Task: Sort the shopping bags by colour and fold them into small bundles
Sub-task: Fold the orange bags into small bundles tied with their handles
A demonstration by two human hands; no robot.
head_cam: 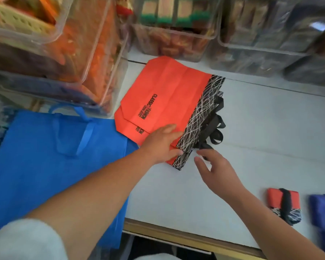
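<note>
Orange bags (163, 87), at least two stacked flat, are laid on the white table (270, 128), with the black patterned band and black handles (214, 124) turned to the right. The left hand (161, 143) is pressed on their near corner, fingers straight and nothing gripped. The right hand (218, 171) is held open just beside the handles, fingers spread; contact cannot be told. A blue bag (36, 156) is spread at left. An orange bundle (283, 203) and a blue bundle (323, 207) are seen at far right. Clear bins (176, 34) are ranged behind.
</note>
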